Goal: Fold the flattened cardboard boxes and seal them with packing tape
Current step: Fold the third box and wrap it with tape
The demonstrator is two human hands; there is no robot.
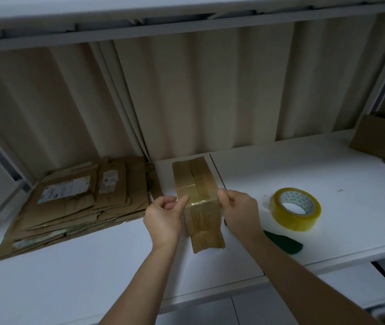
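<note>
A small folded cardboard box (196, 181) stands on the white table (93, 266), its top seam covered with clear tape. A strip of tape (202, 202) runs across its near top edge. My left hand (163, 215) pinches the strip's left end with thumb and fingers curled. My right hand (238, 212) pinches the right end at the box's right corner. A loose flap (207, 241) sticks out at the box's near bottom. A roll of yellowish packing tape (295, 208) lies flat to the right of my right hand.
A stack of flattened cardboard boxes (74, 202) with labels lies at the left. More cardboard (383, 141) rests at the far right. A dark green object (285, 242) lies behind my right forearm. A beige curtain (186, 90) hangs behind the table.
</note>
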